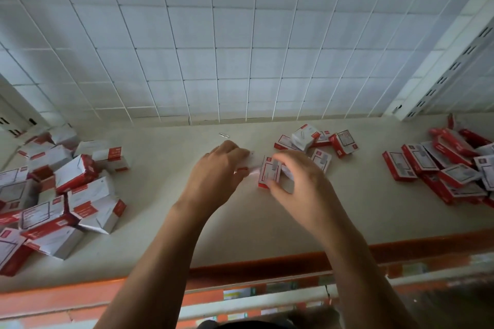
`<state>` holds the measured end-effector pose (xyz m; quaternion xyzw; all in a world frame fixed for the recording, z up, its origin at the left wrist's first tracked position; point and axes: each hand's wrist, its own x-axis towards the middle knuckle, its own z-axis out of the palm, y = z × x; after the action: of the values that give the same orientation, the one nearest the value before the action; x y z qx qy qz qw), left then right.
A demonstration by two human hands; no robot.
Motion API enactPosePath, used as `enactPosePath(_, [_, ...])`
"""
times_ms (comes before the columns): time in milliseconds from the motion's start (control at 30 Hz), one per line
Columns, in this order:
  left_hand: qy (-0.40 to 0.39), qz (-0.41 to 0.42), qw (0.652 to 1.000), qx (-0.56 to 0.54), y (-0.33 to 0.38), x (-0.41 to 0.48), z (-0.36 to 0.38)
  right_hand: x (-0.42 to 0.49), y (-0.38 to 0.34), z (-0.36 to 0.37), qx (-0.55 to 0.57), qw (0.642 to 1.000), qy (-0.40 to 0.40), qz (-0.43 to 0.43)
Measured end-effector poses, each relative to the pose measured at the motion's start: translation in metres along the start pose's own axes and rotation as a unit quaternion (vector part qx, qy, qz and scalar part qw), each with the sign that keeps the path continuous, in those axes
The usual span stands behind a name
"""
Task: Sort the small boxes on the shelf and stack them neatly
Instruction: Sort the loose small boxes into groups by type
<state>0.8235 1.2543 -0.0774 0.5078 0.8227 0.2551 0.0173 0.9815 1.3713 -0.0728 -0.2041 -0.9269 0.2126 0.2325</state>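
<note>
Red-and-white small boxes [269,174] sit pinched in our right hand [296,181], upright for squaring. Our left hand [219,171] closes on another box [247,165], blurred, over the shelf [165,181].

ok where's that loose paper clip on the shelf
In the head view the paper clip lies alone at the back of the shelf, near the wire grid, just beyond the left hand.

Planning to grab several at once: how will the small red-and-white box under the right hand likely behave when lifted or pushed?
The box looks like thin, flat-sided card: probably light and rigid, though squashable. It should slide on the smooth shelf, not roll. The right hand spans it easily.
</note>
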Motion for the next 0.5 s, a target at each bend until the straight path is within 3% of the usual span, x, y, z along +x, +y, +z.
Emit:
enactPosePath(233, [0.076,-0.036,0.995,-0.043,-0.005,-0.035,-0.021,0.012,0.001,0.023,-0.105,0.991,-0.085,0.0])
enactPosePath(500, [0.144,-0.077,0.987,0.013,-0.017,-0.08,-0.054,0.016,-0.048,0.041,0.074,0.994,-0.065,-0.05])
